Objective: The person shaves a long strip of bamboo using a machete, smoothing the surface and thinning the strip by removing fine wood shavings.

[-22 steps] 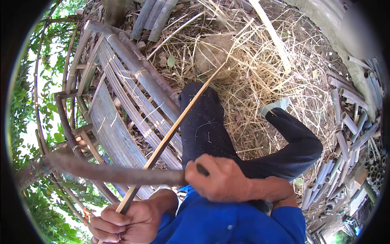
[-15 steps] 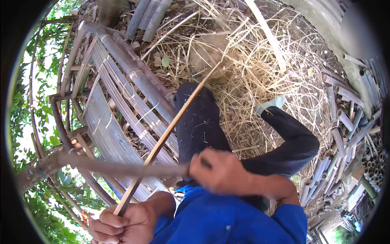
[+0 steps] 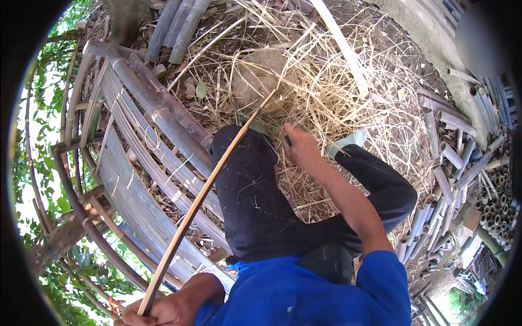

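Note:
A long, slim bamboo strip (image 3: 190, 216), pale on one side and dark on the other, slants from the lower left up across my thigh. Around its near end my left hand (image 3: 163, 311) is closed, partly cut off by the lower edge. The strip's far tip lies over a brown rounded lump amid the straw. My right hand (image 3: 303, 149) is out beyond the knees, just right of the strip's far part and apart from it. It grips a knife, of which only a bit of dark handle (image 3: 287, 141) shows; the blade cannot be made out.
Pale shavings (image 3: 331, 108) cover the ground ahead around the rounded lump (image 3: 261, 81). On the left stands a bamboo slat bench (image 3: 136, 185) with a thick pole frame. Cut bamboo pieces (image 3: 451, 157) are heaped on the right. Thick bamboo lengths (image 3: 176, 30) lie at the far left.
My right hand has swung forward, away from my body, with the knife; its long blade, earlier crossing the strip, no longer shows. My left hand has moved slightly lower, still holding the strip.

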Demonstrator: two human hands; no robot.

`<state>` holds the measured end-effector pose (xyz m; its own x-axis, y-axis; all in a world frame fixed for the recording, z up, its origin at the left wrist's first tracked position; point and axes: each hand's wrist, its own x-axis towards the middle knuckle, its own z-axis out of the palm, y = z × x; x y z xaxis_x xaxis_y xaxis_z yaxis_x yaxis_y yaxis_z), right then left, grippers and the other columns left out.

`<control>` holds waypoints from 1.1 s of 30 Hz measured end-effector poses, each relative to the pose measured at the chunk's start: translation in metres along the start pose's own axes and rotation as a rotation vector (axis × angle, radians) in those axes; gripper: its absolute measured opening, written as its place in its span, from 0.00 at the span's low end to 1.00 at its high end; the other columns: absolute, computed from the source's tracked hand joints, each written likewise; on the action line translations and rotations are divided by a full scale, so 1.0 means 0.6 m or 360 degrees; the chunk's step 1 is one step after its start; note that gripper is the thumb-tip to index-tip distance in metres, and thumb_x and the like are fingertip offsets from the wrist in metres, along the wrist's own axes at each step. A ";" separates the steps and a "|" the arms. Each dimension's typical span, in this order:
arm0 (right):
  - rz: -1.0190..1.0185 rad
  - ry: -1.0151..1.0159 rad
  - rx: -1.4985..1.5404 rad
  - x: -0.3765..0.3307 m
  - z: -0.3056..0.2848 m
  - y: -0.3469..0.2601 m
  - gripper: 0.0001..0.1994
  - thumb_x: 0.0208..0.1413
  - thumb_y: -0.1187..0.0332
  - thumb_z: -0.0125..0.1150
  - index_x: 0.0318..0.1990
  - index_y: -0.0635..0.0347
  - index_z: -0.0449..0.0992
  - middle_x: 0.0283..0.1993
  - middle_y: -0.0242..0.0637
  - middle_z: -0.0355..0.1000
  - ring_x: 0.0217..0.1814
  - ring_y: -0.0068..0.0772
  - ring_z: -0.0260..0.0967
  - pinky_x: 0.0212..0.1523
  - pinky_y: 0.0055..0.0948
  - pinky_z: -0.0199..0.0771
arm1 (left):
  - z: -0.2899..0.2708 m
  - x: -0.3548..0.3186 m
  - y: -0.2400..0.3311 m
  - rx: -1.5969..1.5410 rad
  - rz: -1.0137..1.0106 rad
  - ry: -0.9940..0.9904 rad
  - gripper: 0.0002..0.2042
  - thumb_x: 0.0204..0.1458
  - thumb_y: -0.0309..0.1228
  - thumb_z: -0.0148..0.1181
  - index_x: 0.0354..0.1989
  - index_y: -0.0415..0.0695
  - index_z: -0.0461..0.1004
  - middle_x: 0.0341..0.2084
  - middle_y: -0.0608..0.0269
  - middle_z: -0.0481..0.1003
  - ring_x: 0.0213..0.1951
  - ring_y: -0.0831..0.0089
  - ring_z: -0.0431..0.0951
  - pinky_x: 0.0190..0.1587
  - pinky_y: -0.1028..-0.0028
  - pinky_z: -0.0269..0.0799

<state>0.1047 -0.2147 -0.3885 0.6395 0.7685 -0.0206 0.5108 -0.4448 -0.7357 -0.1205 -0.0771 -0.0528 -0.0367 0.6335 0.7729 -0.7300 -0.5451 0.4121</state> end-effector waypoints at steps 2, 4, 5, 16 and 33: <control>0.0106 -0.0070 -0.0032 0.010 0.026 0.079 0.06 0.64 0.68 0.54 0.43 0.56 0.64 0.22 0.48 0.67 0.23 0.54 0.70 0.26 0.47 0.72 | 0.002 0.010 -0.007 0.0066 0.0044 0.0023 0.21 0.74 0.44 0.36 0.30 0.45 0.62 0.22 0.73 0.53 0.21 0.80 0.53 0.19 0.79 0.52; 0.0524 -0.0190 0.0066 0.015 0.041 0.137 0.09 0.62 0.67 0.58 0.41 0.59 0.65 0.25 0.53 0.70 0.27 0.58 0.71 0.30 0.52 0.70 | -0.002 0.022 -0.011 0.0030 -0.0040 -0.0005 0.21 0.74 0.45 0.36 0.28 0.46 0.61 0.21 0.73 0.52 0.21 0.81 0.52 0.18 0.80 0.50; 0.0528 -0.0179 0.0064 0.010 0.046 0.162 0.09 0.62 0.67 0.58 0.41 0.59 0.65 0.25 0.53 0.70 0.27 0.58 0.71 0.30 0.52 0.70 | -0.002 0.030 -0.018 0.0018 -0.0042 -0.0008 0.21 0.74 0.45 0.36 0.28 0.46 0.61 0.21 0.73 0.52 0.21 0.81 0.52 0.18 0.80 0.50; 0.1187 0.0693 0.0118 -0.065 -0.081 0.219 0.15 0.61 0.59 0.61 0.40 0.62 0.70 0.29 0.51 0.74 0.32 0.54 0.74 0.36 0.48 0.71 | 0.061 0.001 -0.248 0.1014 -0.0640 -0.0533 0.26 0.69 0.49 0.40 0.46 0.34 0.72 0.42 0.51 0.74 0.44 0.61 0.74 0.50 0.63 0.66; 0.0514 0.1002 0.0320 -0.064 -0.284 -0.060 0.11 0.58 0.67 0.69 0.33 0.61 0.72 0.23 0.25 0.62 0.26 0.17 0.53 0.27 0.26 0.57 | 0.009 0.046 -0.328 0.0775 -0.0998 -0.0805 0.19 0.72 0.35 0.47 0.66 0.41 0.69 0.18 0.75 0.65 0.22 0.85 0.64 0.26 0.79 0.61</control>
<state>0.1597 -0.3063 -0.2456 0.9801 0.1765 0.0908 0.1643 -0.4651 -0.8699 0.0258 0.0445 -0.1097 0.6505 0.6379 0.4122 -0.1462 -0.4274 0.8922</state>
